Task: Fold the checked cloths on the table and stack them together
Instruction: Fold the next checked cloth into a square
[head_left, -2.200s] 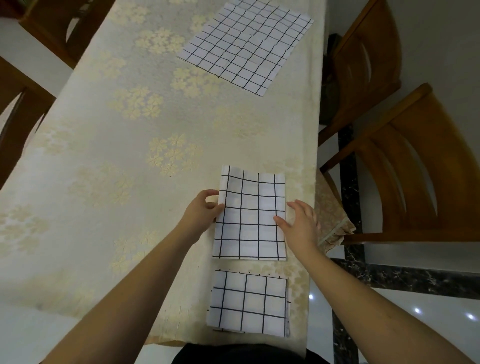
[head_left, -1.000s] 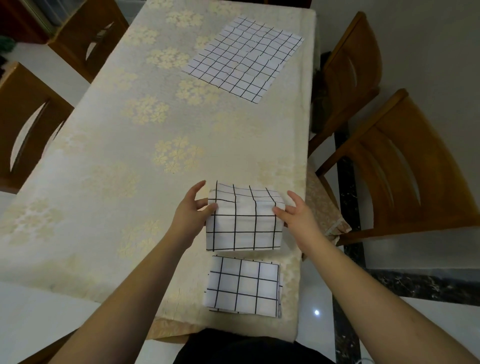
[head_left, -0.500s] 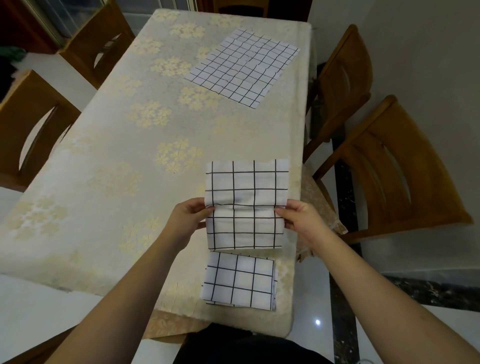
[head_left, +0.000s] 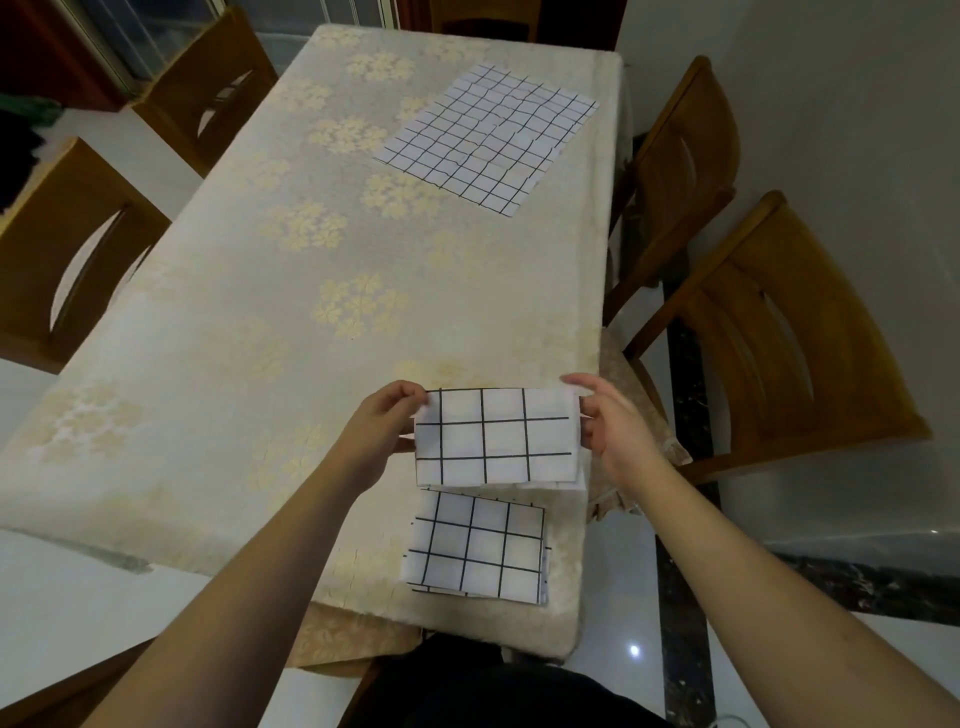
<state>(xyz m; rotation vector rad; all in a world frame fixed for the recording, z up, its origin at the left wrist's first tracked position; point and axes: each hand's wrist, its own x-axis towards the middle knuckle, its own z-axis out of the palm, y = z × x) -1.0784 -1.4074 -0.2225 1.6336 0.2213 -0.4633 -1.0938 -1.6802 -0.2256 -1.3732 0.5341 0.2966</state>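
I hold a folded white cloth with black checks above the table's near right part. My left hand pinches its left edge and my right hand pinches its right edge. Its lower edge hangs over the far edge of a second folded checked cloth, which lies flat near the table's front edge. A third checked cloth lies unfolded and flat at the far right of the table.
The table wears a cream cloth with pale gold flowers. Wooden chairs stand on the right and on the left. The table's right edge runs just past my right hand.
The held cloth went from a long strip on the table to a shorter folded rectangle lifted in both hands. The view has tilted up, showing more of the far end.
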